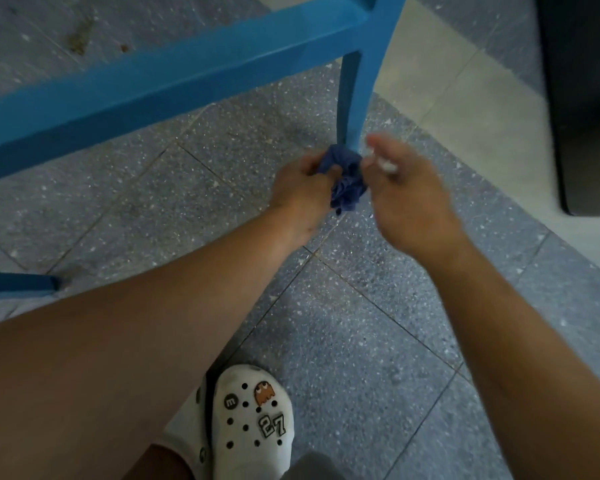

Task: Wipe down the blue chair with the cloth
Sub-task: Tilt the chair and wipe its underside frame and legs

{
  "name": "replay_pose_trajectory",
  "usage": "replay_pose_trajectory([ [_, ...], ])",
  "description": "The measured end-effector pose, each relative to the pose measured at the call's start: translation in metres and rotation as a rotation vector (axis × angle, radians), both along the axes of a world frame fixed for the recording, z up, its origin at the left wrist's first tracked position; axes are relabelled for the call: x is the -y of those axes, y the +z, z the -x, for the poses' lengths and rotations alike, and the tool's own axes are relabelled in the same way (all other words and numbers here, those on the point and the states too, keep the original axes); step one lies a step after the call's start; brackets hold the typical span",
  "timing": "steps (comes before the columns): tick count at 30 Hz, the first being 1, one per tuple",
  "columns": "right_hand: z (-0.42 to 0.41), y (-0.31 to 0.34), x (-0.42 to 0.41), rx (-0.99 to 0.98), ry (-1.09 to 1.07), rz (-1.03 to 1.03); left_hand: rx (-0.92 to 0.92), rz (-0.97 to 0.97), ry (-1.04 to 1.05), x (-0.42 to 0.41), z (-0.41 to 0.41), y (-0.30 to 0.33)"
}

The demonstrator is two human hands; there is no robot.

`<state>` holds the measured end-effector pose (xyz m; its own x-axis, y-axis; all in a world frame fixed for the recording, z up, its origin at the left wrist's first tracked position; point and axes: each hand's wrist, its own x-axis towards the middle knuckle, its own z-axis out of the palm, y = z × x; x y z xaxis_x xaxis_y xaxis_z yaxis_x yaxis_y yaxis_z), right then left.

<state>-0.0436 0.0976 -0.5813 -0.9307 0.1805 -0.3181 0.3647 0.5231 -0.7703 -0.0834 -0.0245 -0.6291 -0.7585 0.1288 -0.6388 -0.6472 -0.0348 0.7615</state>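
The blue chair (174, 81) fills the upper left, its seat edge running diagonally and one leg (355, 98) dropping to the floor at centre. A crumpled dark blue cloth (345, 178) is bunched round the foot of that leg. My left hand (302, 187) grips the cloth from the left, fingers curled into it. My right hand (407, 192) is just right of the cloth, blurred, fingers loosely bent towards the leg; whether it holds the cloth is unclear. A second chair leg tip (18, 282) shows at the left edge.
Grey speckled floor tiles (378, 323) lie all around, with paler tiles at the upper right. A dark cabinet or appliance (586, 98) stands at the right edge. My bare leg and a white clog (253, 420) with charms sit at the bottom.
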Motion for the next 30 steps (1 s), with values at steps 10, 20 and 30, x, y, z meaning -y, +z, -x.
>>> replay_pose_trajectory([
  [10, 0.013, -0.080, 0.035, 0.303, -0.627, 0.636, -0.125, 0.235, -0.209, 0.052, -0.021, 0.018],
  [20, 0.054, -0.076, 0.044, 0.221, -0.840, 0.911, -0.346, 0.210, -0.140, 0.055, -0.029, 0.051],
  [30, 0.042, 0.009, 0.063, 0.115, -0.860, 0.840, -0.481, 0.302, -0.198, 0.072, -0.043, 0.102],
])
